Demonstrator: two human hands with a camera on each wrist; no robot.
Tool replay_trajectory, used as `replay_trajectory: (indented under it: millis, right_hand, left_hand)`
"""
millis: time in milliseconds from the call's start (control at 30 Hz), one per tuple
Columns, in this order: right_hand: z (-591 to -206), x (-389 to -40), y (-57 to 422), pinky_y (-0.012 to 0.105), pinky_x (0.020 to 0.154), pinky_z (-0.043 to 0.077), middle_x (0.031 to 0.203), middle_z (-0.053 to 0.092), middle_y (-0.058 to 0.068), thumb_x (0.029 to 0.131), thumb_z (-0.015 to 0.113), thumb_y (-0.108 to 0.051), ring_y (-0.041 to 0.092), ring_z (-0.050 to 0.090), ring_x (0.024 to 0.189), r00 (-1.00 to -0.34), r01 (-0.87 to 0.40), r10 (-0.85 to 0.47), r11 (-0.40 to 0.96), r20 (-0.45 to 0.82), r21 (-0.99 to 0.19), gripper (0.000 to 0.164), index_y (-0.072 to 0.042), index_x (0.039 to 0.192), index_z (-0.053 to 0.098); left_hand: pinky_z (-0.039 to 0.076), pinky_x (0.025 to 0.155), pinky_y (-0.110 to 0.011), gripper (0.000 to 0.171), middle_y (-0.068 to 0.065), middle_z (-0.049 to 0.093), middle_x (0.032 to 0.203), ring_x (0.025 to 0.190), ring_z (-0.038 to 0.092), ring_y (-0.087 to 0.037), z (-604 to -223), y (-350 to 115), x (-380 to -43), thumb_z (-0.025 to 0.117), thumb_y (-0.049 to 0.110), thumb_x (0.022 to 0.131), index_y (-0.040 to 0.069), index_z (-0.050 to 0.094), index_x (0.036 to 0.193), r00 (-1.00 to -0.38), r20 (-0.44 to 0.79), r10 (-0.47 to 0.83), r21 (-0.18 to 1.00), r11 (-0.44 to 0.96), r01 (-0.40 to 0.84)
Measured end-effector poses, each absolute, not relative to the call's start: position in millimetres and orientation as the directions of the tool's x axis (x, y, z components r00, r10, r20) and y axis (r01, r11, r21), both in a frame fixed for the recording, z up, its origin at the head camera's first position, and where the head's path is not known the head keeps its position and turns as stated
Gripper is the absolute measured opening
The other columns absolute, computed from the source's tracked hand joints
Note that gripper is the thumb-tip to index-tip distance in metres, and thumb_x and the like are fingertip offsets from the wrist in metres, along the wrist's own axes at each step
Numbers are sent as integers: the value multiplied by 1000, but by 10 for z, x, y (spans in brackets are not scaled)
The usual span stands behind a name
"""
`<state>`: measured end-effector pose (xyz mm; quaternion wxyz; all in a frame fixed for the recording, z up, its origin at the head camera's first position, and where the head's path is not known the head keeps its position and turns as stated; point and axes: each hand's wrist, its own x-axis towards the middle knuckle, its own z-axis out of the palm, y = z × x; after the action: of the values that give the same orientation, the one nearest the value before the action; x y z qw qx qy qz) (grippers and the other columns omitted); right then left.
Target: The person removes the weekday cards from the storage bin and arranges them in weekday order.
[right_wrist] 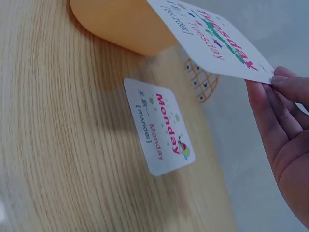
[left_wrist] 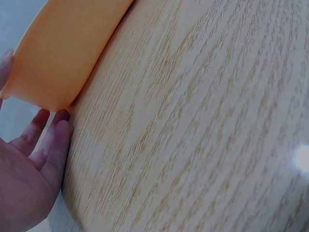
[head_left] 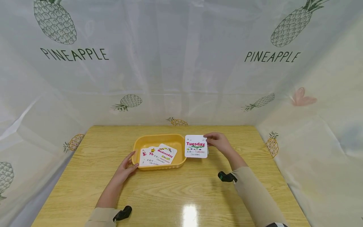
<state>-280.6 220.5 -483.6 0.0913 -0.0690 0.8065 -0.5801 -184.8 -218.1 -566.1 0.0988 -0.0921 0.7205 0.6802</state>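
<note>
My right hand pinches a white Tuesday card at its corner, thumb on top, and holds it above the table just right of the yellow tray. Under it, a Monday card shows in the right wrist view; the head view has it almost wholly hidden. At the tray's left end, my left hand holds the rim and wall between thumb and fingers. Inside the tray, a Wednesday card overlaps a card starting "Th" and one starting "S".
The wooden table carries the tray near its back edge. A pale curtain printed with pineapples hangs behind and on both sides. Each sleeve has a black device, one at the left wrist and one at the right.
</note>
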Motion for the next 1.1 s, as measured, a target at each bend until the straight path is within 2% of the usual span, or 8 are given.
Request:
replay_trajectory:
  millis: [300, 467, 667, 867, 1100]
  right_hand:
    - [-4895, -2769, 2414, 51, 92, 47, 123, 57, 25, 99, 54, -2, 29, 64, 99, -984, 38, -157, 299, -88, -953, 29, 6, 127, 60]
    - [-4944, -2749, 2549, 48, 89, 50, 124, 56, 22, 99, 55, -5, 32, 61, 104, -987, 43, -136, 315, -89, -948, 34, 3, 132, 57]
    - [-4969, -2734, 2687, 45, 88, 50, 130, 50, 23, 94, 60, -2, 34, 58, 109, -984, 55, -141, 323, -106, -945, 45, 0, 138, 51]
    - [-5009, -2763, 2817, 51, 92, 47, 139, 41, 23, 92, 64, -2, 36, 57, 112, -976, 44, -184, 351, -115, -935, 59, -2, 146, 41]
    - [-5067, -2843, 2974, 34, 83, 52, 140, 37, 26, 92, 65, -1, 38, 56, 115, -963, 30, -234, 393, -132, -919, 64, 0, 149, 34]
  left_hand:
    - [45, 84, -32, 72, -21, 39, 145, 101, 54, -9, -5687, -2190, -1863, 65, 15, 95, 23, 26, 155, -966, -259, 8, 964, 61, -258]
    - [45, 85, -33, 72, -23, 38, 145, 100, 55, -9, -5669, -2184, -1854, 64, 14, 96, 22, 25, 156, -968, -252, 14, 966, 61, -251]
    - [44, 85, -33, 72, -23, 38, 145, 99, 55, -8, -5666, -2179, -1851, 63, 13, 96, 22, 25, 156, -966, -257, 12, 965, 57, -256]
    - [44, 86, -33, 71, -22, 38, 146, 100, 54, -8, -5655, -2176, -1850, 64, 15, 96, 22, 25, 156, -965, -262, 6, 963, 62, -261]
    - [44, 87, -35, 71, -21, 37, 146, 102, 54, -9, -5644, -2168, -1843, 64, 17, 96, 23, 26, 156, -963, -270, 5, 961, 67, -269]
